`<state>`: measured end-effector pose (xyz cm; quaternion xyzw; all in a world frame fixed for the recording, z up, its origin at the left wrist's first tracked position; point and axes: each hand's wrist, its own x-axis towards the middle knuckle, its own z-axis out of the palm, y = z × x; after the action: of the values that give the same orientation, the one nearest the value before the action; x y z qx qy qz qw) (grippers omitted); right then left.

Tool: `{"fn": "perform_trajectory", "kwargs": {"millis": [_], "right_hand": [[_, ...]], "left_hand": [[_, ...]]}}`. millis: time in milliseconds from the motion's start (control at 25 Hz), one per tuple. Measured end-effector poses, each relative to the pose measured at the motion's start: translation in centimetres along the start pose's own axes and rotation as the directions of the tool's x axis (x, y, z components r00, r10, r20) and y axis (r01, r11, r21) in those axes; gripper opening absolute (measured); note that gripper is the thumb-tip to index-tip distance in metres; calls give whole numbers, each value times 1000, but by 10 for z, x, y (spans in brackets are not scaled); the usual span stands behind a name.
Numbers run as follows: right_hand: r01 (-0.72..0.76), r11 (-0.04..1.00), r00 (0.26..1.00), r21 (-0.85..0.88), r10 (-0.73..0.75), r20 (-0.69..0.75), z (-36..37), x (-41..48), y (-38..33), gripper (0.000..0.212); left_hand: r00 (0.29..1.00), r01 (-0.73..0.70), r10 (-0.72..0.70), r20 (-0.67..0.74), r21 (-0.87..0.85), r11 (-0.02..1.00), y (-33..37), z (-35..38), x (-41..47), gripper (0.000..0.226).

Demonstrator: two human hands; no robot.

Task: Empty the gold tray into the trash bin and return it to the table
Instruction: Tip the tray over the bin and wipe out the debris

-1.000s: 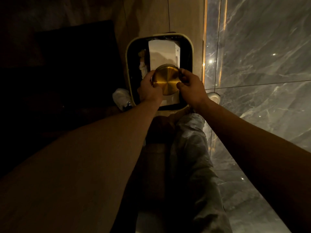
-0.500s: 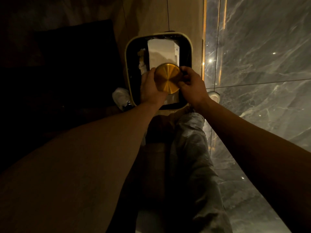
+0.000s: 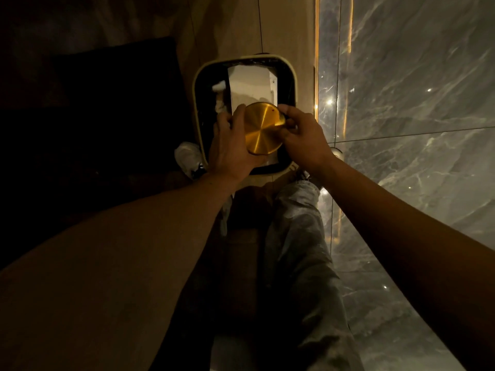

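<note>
On the right side of the dim room, a grey marble floor (image 3: 417, 108) with pale veins and small glints of light takes up most of the view, edged by a thin lit gold strip (image 3: 317, 76). Beside that strip runs a tan wood-look panel (image 3: 284, 28), and the left side falls into near-black shadow. The person's grey trouser leg (image 3: 300, 263) stretches down the middle. Against the tan panel stands the trash bin (image 3: 197, 103), cream-rimmed with a dark liner, holding a white box (image 3: 249, 84) and crumpled white paper. A pale shoe (image 3: 187, 156) sits just beside its left rim. Over the bin's near half, the round gold tray (image 3: 261, 128) is held tilted, its brushed underside facing the camera. The left hand (image 3: 230, 148) grips its left edge, and the right hand (image 3: 305, 137) pinches its right edge with curled fingers.
</note>
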<state>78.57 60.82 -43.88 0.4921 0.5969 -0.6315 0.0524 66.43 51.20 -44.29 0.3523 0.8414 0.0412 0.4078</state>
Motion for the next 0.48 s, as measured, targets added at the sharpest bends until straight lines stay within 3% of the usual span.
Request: {"fn": "perform_trajectory", "kwargs": {"millis": [240,320,360,480], "right_hand": [[38,975,998,-217,-25,64,-7,-6,10,51],[129,944,990,-305,-103,100,-6,-10,12,53],[211,897,977,-389,-185,102,-5,-11,13,54],[447,604,879,-660,-435,196,-5,-12,10,59]], "left_hand": [[987,-106,107,118,-18,994,1,-11,9,111],[984,-123,124,131,-17,992,1,-13,8,111],[984,-122,124,128,-26,992,1,-13,8,110],[985,-108,118,128,-81,991,1,-11,9,105]]}}
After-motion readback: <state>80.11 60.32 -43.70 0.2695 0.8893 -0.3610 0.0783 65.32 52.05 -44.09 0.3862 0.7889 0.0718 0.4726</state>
